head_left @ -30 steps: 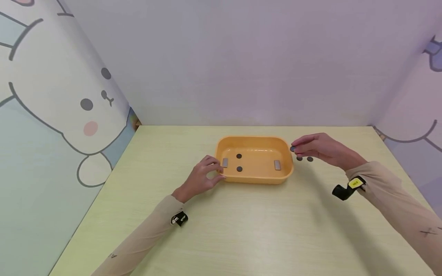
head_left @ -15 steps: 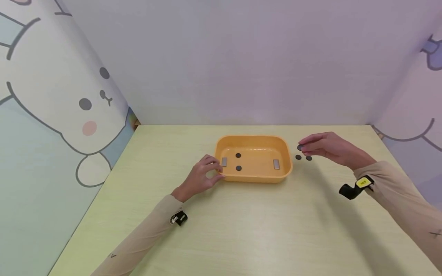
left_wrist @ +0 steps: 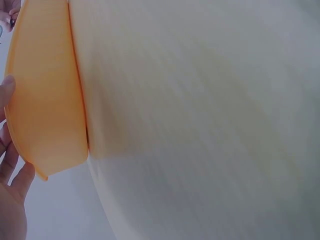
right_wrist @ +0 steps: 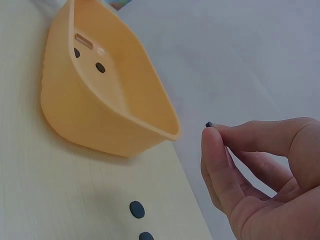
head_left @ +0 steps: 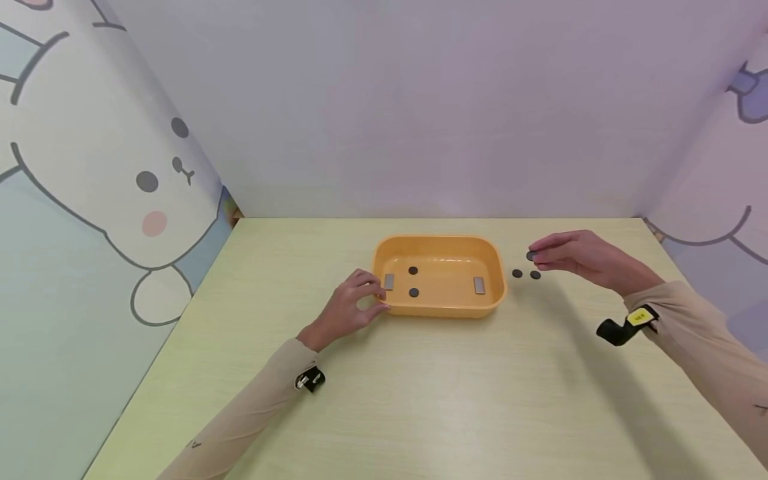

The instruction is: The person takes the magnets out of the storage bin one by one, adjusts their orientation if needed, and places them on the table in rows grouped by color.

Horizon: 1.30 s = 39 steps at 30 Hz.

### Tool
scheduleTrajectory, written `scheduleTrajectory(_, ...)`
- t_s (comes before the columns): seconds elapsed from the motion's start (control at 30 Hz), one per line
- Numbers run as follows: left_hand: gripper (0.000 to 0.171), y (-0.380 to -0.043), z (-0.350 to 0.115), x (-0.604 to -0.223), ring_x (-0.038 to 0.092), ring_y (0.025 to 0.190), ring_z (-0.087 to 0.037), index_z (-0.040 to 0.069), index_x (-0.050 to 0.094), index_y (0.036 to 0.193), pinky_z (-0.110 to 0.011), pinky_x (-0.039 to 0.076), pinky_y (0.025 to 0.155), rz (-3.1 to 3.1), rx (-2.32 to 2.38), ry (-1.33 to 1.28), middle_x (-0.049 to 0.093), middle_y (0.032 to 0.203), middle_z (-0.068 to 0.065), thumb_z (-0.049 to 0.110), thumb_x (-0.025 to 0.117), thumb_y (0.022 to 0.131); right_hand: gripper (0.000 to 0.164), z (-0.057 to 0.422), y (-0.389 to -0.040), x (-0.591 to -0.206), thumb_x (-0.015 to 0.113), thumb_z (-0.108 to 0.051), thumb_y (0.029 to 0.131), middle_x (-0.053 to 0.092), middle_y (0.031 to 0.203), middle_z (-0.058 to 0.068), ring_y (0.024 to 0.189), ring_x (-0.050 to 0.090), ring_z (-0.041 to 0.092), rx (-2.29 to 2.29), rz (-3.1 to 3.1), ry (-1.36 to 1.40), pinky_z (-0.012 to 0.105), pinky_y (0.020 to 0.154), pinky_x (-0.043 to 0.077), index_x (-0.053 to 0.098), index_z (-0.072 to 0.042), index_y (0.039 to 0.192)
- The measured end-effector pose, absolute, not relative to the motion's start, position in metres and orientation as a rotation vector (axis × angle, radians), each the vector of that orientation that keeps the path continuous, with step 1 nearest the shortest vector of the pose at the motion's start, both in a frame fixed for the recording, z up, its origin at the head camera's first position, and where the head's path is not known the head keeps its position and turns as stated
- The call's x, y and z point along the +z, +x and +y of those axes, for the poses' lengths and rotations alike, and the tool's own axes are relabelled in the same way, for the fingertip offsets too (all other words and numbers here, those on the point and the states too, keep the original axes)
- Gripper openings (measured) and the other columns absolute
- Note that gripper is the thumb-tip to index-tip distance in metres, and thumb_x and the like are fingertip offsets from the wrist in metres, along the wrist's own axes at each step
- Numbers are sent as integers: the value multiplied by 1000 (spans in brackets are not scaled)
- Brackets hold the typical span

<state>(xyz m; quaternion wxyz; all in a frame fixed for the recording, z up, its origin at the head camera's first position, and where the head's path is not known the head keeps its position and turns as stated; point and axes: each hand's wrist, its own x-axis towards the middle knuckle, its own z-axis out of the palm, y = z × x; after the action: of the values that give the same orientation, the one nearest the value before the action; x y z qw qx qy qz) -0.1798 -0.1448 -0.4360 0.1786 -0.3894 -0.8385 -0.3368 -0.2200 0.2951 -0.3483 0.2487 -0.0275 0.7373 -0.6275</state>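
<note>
An orange plastic basin [head_left: 441, 311] stands on the table. My left hand [head_left: 348, 303] grips its near left corner, thumb and fingers at the rim [left_wrist: 9, 100]. To the right of the basin, my right hand [head_left: 585, 259] pinches a small dark disc [right_wrist: 209, 124] between thumb and fingertips, held above the table. Beneath that hand lie two more dark discs, one nearer the basin [right_wrist: 137, 209] and another disc [head_left: 535, 275] beside it. Inside the basin are two dark discs, a far one [head_left: 413, 271] and a near one [head_left: 414, 293].
Two flat grey rectangles lie in the basin, one at the left end [head_left: 389, 282] and the other rectangle [head_left: 479, 285] at the right. The pale wood table [head_left: 444, 400] meets a plain wall [head_left: 438, 133] behind. A cartoon-printed panel [head_left: 78, 200] borders the left side.
My right hand has moved right, away from the basin's right rim, still pinching the disc. The left hand stays at the basin's corner, and the discs on the table and in the basin keep their places.
</note>
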Motion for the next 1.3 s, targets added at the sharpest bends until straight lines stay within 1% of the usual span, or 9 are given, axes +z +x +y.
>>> scheduleTrajectory(0.3,16,-179,-145,-435,52,95,-16,11,67,82,-32,46,83,-2391,-954,-1094,60,94,1,19,80,77,22,301,-220,-349,62,-3,91,67,100,3,90,66,14,-1750,1977,-59,30,82,52,63,3,112)
scheduleTrajectory(0.5,15,-180,-144,-434,52,95,-16,11,67,82,-32,46,84,-2400,-948,-1097,61,94,1,19,79,78,16,307,-222,-355,62,0,90,68,98,3,89,67,15,-1794,1950,-28,31,82,51,68,-4,104)
scheduleTrajectory(0.63,15,-180,-145,-435,52,95,-16,11,67,82,-32,47,84,-2402,-940,-1096,61,94,0,20,79,78,15,310,-223,-356,62,-1,90,68,98,3,89,67,15,-1801,1941,-24,31,82,51,69,-7,101)
scheduleTrajectory(1.2,16,-179,-144,-436,52,95,-16,12,67,81,-32,46,83,-2393,-940,-1086,60,94,0,20,79,78,18,321,-225,-363,57,5,91,69,99,6,89,67,16,-1863,1865,-16,31,80,52,70,-2,103)
scheduleTrajectory(1.3,15,-179,-144,-436,52,95,-16,12,67,81,-32,46,83,-2393,-936,-1084,60,94,1,20,79,78,18,324,-226,-366,58,5,91,69,99,6,89,68,16,-1865,1865,-4,31,81,52,70,-3,102)
